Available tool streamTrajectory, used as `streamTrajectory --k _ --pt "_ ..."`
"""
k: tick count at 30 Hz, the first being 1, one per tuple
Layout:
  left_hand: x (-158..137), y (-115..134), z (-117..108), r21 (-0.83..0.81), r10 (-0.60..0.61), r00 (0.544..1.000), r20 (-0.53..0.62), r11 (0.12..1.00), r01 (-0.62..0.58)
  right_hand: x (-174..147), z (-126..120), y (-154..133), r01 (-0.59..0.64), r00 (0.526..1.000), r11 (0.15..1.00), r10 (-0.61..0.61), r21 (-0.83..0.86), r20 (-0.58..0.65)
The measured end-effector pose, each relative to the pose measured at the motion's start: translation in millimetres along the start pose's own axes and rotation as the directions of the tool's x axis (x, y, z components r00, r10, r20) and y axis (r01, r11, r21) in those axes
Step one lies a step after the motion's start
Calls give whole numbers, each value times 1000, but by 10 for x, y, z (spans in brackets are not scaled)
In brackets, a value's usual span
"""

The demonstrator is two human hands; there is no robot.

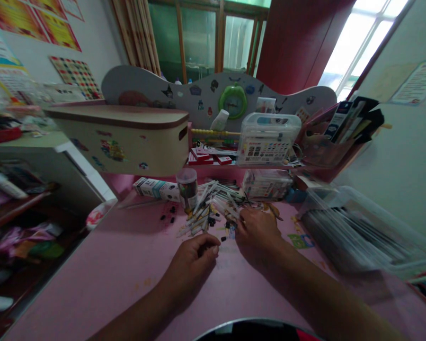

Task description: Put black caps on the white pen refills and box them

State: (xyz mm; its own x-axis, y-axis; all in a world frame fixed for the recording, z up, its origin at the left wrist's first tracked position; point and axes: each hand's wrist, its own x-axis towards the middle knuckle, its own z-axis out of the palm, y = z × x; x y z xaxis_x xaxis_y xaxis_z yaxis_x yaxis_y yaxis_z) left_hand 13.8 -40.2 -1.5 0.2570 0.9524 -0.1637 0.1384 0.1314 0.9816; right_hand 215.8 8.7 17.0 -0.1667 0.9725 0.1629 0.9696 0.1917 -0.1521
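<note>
A loose heap of slim, mostly white pen-like sticks [216, 201] lies at the back of the pink desk, with small black caps [212, 221] among them. My left hand [193, 258] is in front of the heap, fingers curled and thumb close to the index finger. One black cap [223, 239] shows right at its fingertips; whether they grip it, I cannot tell. My right hand [259, 230] reaches to the heap's right side with fingers bent together, and what they hold is hidden. Several more black caps [172, 219] lie to the left.
Behind the heap stand a clear round jar [187, 189] and a long box [156, 188]. A clear plastic bin [362, 237] of dark slim items is at the right. The shelf above carries a lidded cream box [128, 147], a clear carry case [268, 142] and a green clock [233, 102].
</note>
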Motion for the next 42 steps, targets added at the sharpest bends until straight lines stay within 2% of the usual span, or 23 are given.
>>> streamTrajectory --k 2,5,7,9,10,12,14,16,19,24,26,29,31,34,36,38,42 --pt "16 -6 13 -208 -84 996 -14 975 79 -13 -58 34 69 996 993 -64 98 -58" --pt "54 -14 10 -432 -136 990 -31 895 110 -63 -87 38 281 960 917 -264 285 -98" --pt "85 -28 -10 -523 -118 993 -32 848 84 -101 -75 18 395 913 836 -403 381 -61" --pt "114 -47 -38 -551 -129 992 8 827 112 -122 -77 4 432 872 787 -490 440 21" --pt "126 -56 -52 -562 -136 991 13 818 120 -122 -92 4 413 868 793 -492 448 70" --pt "144 -67 -72 -579 -158 987 0 805 129 -101 -151 23 330 893 858 -419 394 166" --pt "154 -67 -82 -596 -188 982 -31 792 133 -69 -228 52 205 937 949 -260 238 233" --pt "162 -57 -82 -603 -220 973 -64 786 138 -45 -285 74 89 958 994 -102 62 267" --pt "171 -31 -72 -616 -260 957 -131 778 128 -45 -287 72 10 950 997 13 -72 312" --pt "171 21 -59 -637 -304 934 -189 761 119 -64 -190 41 -36 908 991 85 -127 410" --pt "168 29 -64 -649 -310 933 -183 751 122 -62 -186 49 -47 914 990 95 -129 394" --pt "175 23 -80 -666 -320 930 -181 736 123 -60 -220 80 -3 955 999 13 -34 298" --pt "189 14 -93 -685 -320 927 -195 721 105 -66 -243 95 60 958 985 -102 160 268" --pt "214 16 -110 -728 -316 925 -212 683 66 -83 -241 97 56 909 854 -258 518 328" --pt "225 32 -116 -757 -331 917 -220 651 54 -91 -217 98 1 868 751 -329 661 372" --pt "230 53 -119 -780 -348 910 -225 624 46 -94 -187 111 -40 850 702 -350 711 394" --pt "225 68 -120 -787 -346 910 -227 616 37 -91 -151 143 -84 853 730 -299 678 427"
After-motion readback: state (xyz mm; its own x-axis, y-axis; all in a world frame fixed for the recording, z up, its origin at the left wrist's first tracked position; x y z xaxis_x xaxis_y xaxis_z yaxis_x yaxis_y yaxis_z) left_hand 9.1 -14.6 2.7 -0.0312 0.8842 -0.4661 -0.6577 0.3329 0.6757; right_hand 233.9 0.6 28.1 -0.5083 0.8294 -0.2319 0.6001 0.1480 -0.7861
